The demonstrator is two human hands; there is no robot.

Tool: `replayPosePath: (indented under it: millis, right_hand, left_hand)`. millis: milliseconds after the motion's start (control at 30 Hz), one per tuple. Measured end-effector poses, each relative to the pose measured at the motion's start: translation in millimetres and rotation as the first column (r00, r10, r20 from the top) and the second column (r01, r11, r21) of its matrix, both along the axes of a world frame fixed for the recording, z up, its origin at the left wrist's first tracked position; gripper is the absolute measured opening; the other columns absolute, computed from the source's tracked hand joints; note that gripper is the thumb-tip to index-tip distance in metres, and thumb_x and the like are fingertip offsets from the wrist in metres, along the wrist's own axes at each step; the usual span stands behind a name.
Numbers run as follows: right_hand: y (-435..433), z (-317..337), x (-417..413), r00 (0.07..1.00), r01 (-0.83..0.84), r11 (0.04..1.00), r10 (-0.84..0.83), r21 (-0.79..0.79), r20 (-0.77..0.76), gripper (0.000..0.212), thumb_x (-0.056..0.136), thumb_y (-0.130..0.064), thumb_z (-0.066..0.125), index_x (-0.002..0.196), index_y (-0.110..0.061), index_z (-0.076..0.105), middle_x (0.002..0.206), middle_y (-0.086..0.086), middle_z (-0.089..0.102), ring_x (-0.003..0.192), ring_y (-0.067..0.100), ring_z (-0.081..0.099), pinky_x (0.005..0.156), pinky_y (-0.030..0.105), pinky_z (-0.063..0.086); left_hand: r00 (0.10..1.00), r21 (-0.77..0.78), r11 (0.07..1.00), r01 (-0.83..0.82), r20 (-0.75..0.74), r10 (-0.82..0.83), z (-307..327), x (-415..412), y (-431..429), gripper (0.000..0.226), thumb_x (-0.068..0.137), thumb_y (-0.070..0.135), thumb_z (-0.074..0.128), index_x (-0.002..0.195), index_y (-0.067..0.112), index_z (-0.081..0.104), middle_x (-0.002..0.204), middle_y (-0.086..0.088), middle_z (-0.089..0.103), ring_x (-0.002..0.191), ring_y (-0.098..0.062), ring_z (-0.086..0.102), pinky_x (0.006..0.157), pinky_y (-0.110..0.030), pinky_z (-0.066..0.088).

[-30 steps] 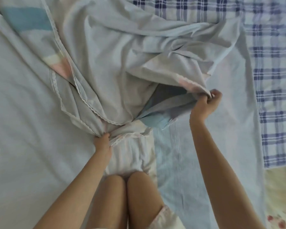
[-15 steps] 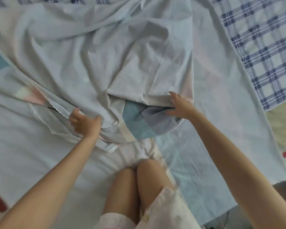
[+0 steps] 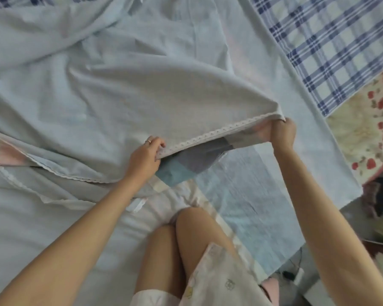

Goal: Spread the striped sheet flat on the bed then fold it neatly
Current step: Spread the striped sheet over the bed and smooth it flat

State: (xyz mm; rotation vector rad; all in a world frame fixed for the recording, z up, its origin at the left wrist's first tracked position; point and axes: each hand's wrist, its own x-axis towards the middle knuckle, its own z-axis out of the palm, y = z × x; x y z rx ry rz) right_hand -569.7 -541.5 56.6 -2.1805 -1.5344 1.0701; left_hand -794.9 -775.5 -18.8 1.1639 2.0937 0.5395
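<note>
My left hand and right hand each pinch lace-trimmed hem of pale blue striped sheet, stretched taut between them; sheet rumpled across bed, lifted so I can spread it.

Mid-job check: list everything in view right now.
striped sheet: one, pale blue-grey with lace trim, crumpled across the bed, near edge lifted
bed cover: one, pale blue, flat beneath the sheet
plaid blanket: one, blue and white, top right
floral cloth: one, cream with red flowers, right edge
ring: one, gold-toned, on a finger, centre
knees: two, bare, bottom centre
left hand: one, centre, grips the lace edge
right hand: one, right of centre, grips the sheet corner
</note>
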Motion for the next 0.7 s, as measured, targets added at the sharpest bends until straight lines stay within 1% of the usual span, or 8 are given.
replayPosePath:
  millis: [100,233,300,367,433,500,600,700]
  right_hand:
    - [21,-3,25,0.96,0.115,0.973,-0.161,-0.199,-0.229,0.013,0.076,-0.009,0.047,0.067,-0.018,0.049,0.069,-0.001,0.054,0.076,0.015,0.057,0.054,0.017,0.047]
    - [39,19,51,0.91,-0.267,0.926,0.151,-0.267,-0.385,0.021,0.075,-0.005,0.06,0.067,-0.022,0.052,0.063,-0.01,0.057,0.067,0.005,0.055,0.065,0.016,0.044]
    - [46,29,58,0.9,-0.394,0.886,0.318,-0.244,-0.297,0.022,0.078,0.0,0.065,0.072,-0.018,0.053,0.073,-0.002,0.058,0.066,0.006,0.06,0.065,0.017,0.052]
    - [52,30,65,0.936,-0.341,0.93,0.324,-0.136,-0.137,0.031,0.083,0.012,0.056,0.07,-0.015,0.045,0.072,0.004,0.051,0.053,0.008,0.063,0.054,0.024,0.056]
    - [55,25,67,0.968,-0.25,0.968,0.249,0.022,0.034,0.035,0.079,0.014,0.045,0.064,-0.016,0.034,0.062,0.007,0.043,0.037,0.012,0.057,0.035,0.026,0.045]
    - [53,17,63,0.972,-0.216,0.975,0.209,0.056,0.109,0.033,0.073,0.012,0.036,0.063,-0.018,0.028,0.055,0.006,0.038,0.032,0.014,0.053,0.03,0.021,0.034]
    - [55,-3,64,0.97,-0.149,0.982,0.167,-0.112,0.178,0.025,0.073,0.008,0.031,0.07,-0.016,0.034,0.051,0.008,0.052,0.033,0.011,0.056,0.035,0.022,0.035]
    - [59,-15,71,0.946,-0.147,0.966,0.2,-0.213,0.255,0.02,0.078,0.0,0.035,0.094,-0.012,0.037,0.077,0.013,0.06,0.057,0.02,0.061,0.055,0.033,0.044]
  left_hand:
    - [0.981,-0.088,0.978,0.189,-0.016,-0.191,-4,30,1,0.032,0.072,-0.008,0.052,0.097,0.012,0.058,0.105,-0.01,0.055,0.089,-0.034,0.058,0.064,-0.04,0.044]
    - [0.979,-0.143,0.972,0.187,-0.05,-0.196,0,52,3,0.019,0.07,-0.006,0.052,0.078,0.011,0.055,0.084,-0.014,0.059,0.067,-0.038,0.059,0.056,-0.04,0.043]
    - [0.964,-0.048,0.972,0.23,-0.124,-0.234,5,59,0,0.017,0.063,-0.003,0.049,0.071,0.012,0.05,0.069,-0.011,0.054,0.048,-0.036,0.053,0.041,-0.036,0.04]
    - [0.94,0.033,0.956,0.292,-0.196,-0.281,9,65,-2,0.015,0.064,0.002,0.041,0.068,0.014,0.049,0.063,-0.007,0.05,0.038,-0.033,0.048,0.034,-0.028,0.034]
    - [0.932,0.069,0.948,0.311,-0.218,-0.29,10,68,-4,0.018,0.067,0.009,0.034,0.068,0.014,0.051,0.063,-0.005,0.051,0.037,-0.032,0.048,0.033,-0.025,0.031]
    - [0.938,0.093,0.952,0.293,-0.221,-0.267,8,70,-7,0.016,0.068,0.012,0.033,0.07,0.017,0.048,0.064,-0.005,0.052,0.038,-0.032,0.05,0.033,-0.027,0.034]
    - [0.944,0.178,0.94,0.29,-0.214,-0.251,12,75,-3,0.014,0.065,0.01,0.034,0.073,0.02,0.037,0.064,-0.004,0.05,0.038,-0.032,0.048,0.033,-0.027,0.032]
    - [0.929,0.185,0.919,0.349,-0.2,-0.312,17,84,-3,0.025,0.062,0.001,0.045,0.074,0.021,0.037,0.064,-0.004,0.048,0.038,-0.03,0.045,0.035,-0.024,0.026]
